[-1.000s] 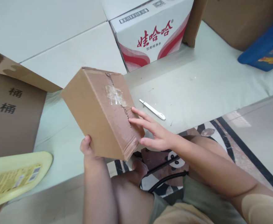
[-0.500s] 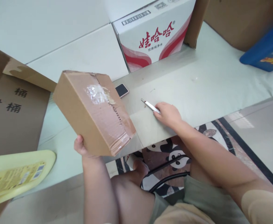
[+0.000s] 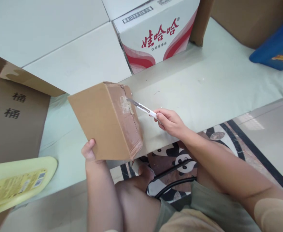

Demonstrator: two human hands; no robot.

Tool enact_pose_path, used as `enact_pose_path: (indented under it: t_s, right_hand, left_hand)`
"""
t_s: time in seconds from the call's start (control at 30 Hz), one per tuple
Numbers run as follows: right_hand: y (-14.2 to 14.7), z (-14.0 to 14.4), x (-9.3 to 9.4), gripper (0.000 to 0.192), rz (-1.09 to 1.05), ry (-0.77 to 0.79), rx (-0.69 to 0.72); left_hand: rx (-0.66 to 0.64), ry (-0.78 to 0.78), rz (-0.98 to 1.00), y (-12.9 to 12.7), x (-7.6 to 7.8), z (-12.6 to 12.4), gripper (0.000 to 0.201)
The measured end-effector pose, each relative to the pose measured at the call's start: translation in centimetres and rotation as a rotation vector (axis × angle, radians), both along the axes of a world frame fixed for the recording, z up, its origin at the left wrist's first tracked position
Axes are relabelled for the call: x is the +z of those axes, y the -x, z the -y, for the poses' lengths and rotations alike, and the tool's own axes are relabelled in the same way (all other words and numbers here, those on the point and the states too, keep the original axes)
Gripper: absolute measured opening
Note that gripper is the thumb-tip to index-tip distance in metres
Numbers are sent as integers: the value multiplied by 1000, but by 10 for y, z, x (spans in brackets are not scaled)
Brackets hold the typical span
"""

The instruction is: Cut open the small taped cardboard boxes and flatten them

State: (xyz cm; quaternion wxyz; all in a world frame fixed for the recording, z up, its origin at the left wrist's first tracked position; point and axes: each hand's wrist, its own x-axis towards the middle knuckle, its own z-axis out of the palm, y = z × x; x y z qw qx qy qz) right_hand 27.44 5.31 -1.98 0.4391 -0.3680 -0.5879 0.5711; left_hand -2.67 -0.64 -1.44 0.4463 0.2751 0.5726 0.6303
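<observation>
A brown cardboard box [image 3: 100, 122] is tilted up in my left hand [image 3: 88, 149], whose thumb shows at the box's lower left edge; the other fingers are hidden behind or under it. Clear tape and a perforated seam run along the box's right-hand face. My right hand [image 3: 169, 121] is closed round the white handle of a utility knife [image 3: 145, 109]. The knife's blade is out, and its tip is at the taped patch on the box; I cannot tell whether it touches.
A white and red water carton [image 3: 159, 38] stands at the back beside white boxes [image 3: 80, 61]. A blue container [image 3: 276, 48] is at the right. A yellow-green container [image 3: 23, 180] and a large brown carton [image 3: 13, 119] are at the left. The table [image 3: 216, 87] has a pale green cover.
The right hand has lifted the utility knife off the table and brought its blade to the box. My left hand has turned the box, so its plain side shows more. The phone is hidden now.
</observation>
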Motion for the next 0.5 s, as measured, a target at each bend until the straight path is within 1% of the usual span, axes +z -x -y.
enact_pose_path:
  t_s: [0.13,0.33,0.5]
  right_hand:
    - [-2,-2,3,34,61,-35,-38]
    - [-4,-2,6,28,212,-205,-105]
    - [-6,-3,5,28,365,-373,-157]
  left_hand:
    - [5,8,8,0,-1,-1,54]
    - [8,31,2,2,-2,1,48]
    - [-14,35,-34,5,-6,1,51]
